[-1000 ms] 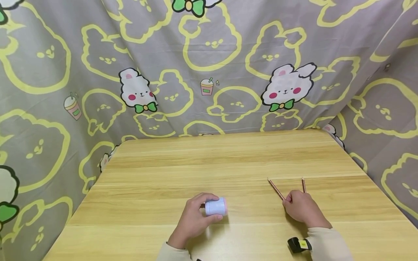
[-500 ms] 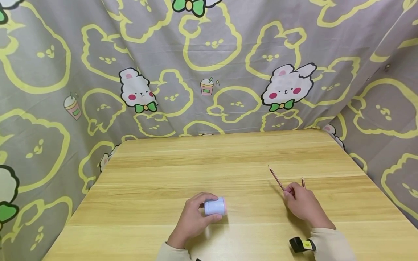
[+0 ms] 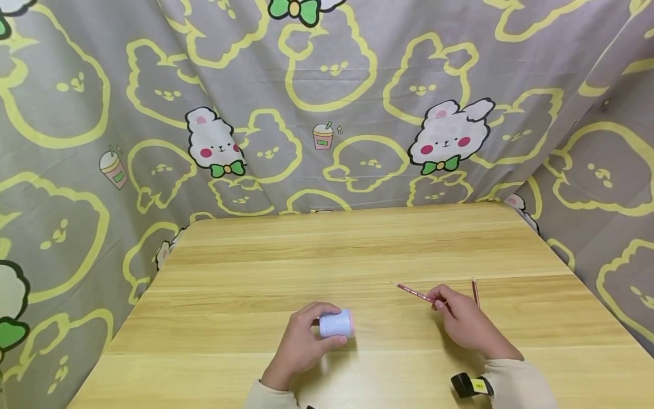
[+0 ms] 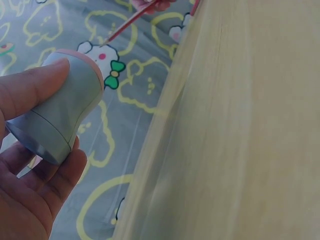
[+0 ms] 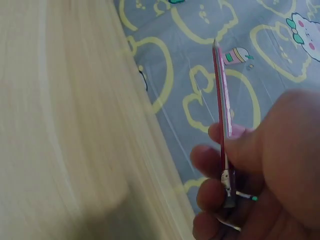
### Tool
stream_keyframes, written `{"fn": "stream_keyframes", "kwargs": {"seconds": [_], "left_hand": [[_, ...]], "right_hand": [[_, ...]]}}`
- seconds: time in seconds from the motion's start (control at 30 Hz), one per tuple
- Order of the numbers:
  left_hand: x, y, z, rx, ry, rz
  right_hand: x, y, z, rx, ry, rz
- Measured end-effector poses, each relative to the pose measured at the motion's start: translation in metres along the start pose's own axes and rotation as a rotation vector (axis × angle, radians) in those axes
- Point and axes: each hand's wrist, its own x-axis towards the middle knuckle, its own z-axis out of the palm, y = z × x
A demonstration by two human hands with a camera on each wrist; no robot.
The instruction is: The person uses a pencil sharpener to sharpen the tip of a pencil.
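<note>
1. Both hands sit low over the bench, well apart. My left hand (image 3: 301,341) curls its thumb and fingers round a small sharpener (image 3: 336,324), and my right hand (image 3: 465,324) pinches a pencil (image 3: 415,293).
2. I read the sharpener as smooth plastic: a stubby pale blue cylinder with a pink rim at one end, lying on its side in the grip near the front middle of the bench (image 3: 327,250).
3. The pencil is thin and straight, with a reddish striped shaft and a sharpened point. Its tip aims left toward the sharpener, with open bench between the two.
4. A second pencil (image 3: 476,292), equally slim, lies flat on the wood just beyond my right hand.
5. Pale yellow wood with long straight grain makes up the bench top.
6. Grey cloth (image 3: 357,102) printed with yellow bear outlines and white rabbits hangs in soft folds behind and to both sides.
</note>
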Motion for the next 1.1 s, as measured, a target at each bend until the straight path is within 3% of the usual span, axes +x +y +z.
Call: {"fn": "stream_keyframes", "kwargs": {"seconds": [0.27,0.63,1.1], "left_hand": [[0.001,0.001,0.000,0.001,0.002,0.006],[0.001,0.001,0.001,-0.012,0.016,0.004],[0.001,0.001,0.003,-0.008,0.012,0.016]], "right_hand": [[-0.001,-0.012,0.012,0.093,-0.037,-0.082],[-0.002,-0.023,0.028,0.124,-0.033,-0.292],[-0.002,-0.030,0.043,0.125,-0.026,-0.324]]}}
